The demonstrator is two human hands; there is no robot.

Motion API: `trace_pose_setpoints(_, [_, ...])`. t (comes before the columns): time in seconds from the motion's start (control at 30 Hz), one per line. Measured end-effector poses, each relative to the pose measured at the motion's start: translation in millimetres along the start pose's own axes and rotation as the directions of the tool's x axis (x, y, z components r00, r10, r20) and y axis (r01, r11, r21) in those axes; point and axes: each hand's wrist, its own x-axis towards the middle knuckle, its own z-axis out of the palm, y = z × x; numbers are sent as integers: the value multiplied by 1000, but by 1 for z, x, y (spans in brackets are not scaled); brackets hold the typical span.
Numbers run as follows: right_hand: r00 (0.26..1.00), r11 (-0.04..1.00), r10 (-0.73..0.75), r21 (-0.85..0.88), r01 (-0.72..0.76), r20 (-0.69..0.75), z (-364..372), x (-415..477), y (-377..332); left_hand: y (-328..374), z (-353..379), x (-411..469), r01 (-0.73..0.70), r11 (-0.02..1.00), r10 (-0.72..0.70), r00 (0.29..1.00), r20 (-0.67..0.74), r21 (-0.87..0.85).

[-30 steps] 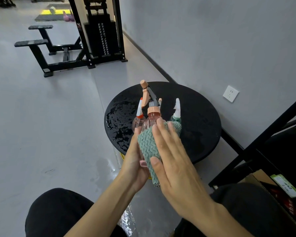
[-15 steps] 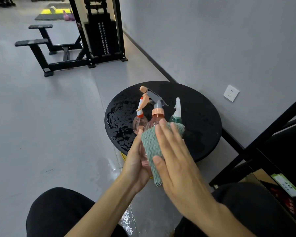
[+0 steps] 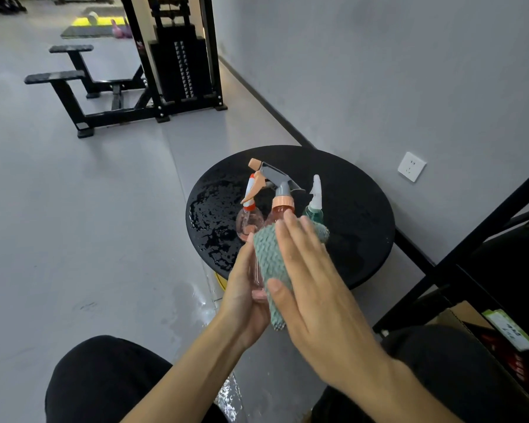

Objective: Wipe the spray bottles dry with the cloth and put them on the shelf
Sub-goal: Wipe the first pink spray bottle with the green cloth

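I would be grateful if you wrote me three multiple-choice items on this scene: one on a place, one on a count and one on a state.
1. Where does the green spray bottle stand?
A. in a basket
B. on the round black table
C. on a chair

2. How many spray bottles are in view?
A. two
B. three
C. five

3. How does the right hand lie on the green cloth?
A. fingers straight, pressing it flat
B. curled in a fist
C. off it entirely

Answers:
1 B: it stands on the tabletop, beyond the cloth.
2 B: the peach-capped spray bottle is in the left hand, and the green one and a small pink spray bottle stand on the table.
3 A: its straight fingers press the cloth against the held bottle.
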Motion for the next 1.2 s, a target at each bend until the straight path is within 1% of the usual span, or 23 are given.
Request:
trace_pose_setpoints(0.07, [1000, 1000, -15, -8, 15, -9, 4, -9, -2, -1, -2, 1, 5, 999, -3, 999, -37, 33])
trace_pose_setpoints(0.17, [1000, 1000, -6, -7, 6, -6, 1, 2, 3, -3, -2, 1, 20, 999, -17, 999, -45, 51])
trace_pose_setpoints(0.3, [996, 990, 84, 117, -80, -25, -12, 34, 14, -8, 4, -3, 49, 993, -48, 999, -8, 105])
trace_pose_setpoints(0.33, [996, 989, 90, 121, -87, -23, -14, 38, 15, -9, 3, -3, 49, 993, -47, 999, -14, 103])
trace_pose_setpoints(0.5, [999, 1000, 12, -10, -13, -44, -2, 16, 2, -6, 2, 0, -31, 999, 32, 998, -48, 39])
trace_pose_setpoints(0.63, [998, 996, -13, -94, 7, -63, 8, -7, -5, -5, 5, -4, -51, 998, 52, 998, -45, 36])
trace_pose_setpoints(0.73, [998, 999, -7, -38, 4, -67, 1, 5, -1, -10, 6, -5, -57, 996, 58, 998, -22, 62])
trace_pose_setpoints(0.83, [995, 997, 73, 35, -71, -65, -12, 28, 8, -15, 7, -5, -18, 998, 20, 999, -32, 57])
trace_pose_setpoints(0.9, [992, 995, 98, 14, -98, -82, -14, 33, 10, -15, 8, -5, -10, 999, 11, 999, -43, 34])
trace_pose_setpoints(1.03, [991, 995, 72, -59, -79, -111, -2, 11, -2, -7, 5, 2, -41, 998, 44, 998, -55, 43])
trace_pose_setpoints(1.13, [994, 998, 47, -30, -51, -102, 11, -9, -8, 0, 7, 3, -81, 996, 84, 994, -65, 40])
trace_pose_setpoints(1.2, [991, 999, 32, 12, -30, -131, 16, -11, -6, -1, 6, 2, -82, 994, 87, 994, -70, 72])
